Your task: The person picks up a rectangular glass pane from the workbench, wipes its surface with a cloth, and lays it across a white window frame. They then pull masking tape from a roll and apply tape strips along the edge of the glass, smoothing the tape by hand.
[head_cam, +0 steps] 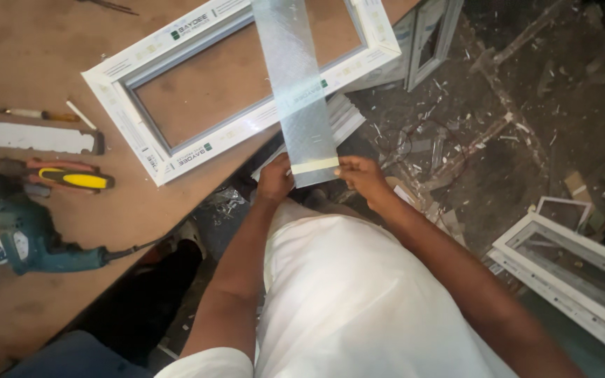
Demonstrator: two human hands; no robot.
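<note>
I hold a long, narrow pane of clear glass (295, 84) by its near end, where a strip of pale tape crosses it. My left hand (275, 179) grips the near left corner and my right hand (360, 175) grips the near right corner. The pane stretches away from me and lies across a white plastic window frame (120, 94) that rests on the brown workbench (57, 217). The frame's opening shows the bench surface through it.
On the bench's left lie a teal power drill (26, 238) with its cord, a yellow-handled tool (75, 180), a white profile offcut (29, 136) and a screwdriver (36, 114). More white frames (568, 269) lie on the littered floor at the right. Frame pieces lean by the bench.
</note>
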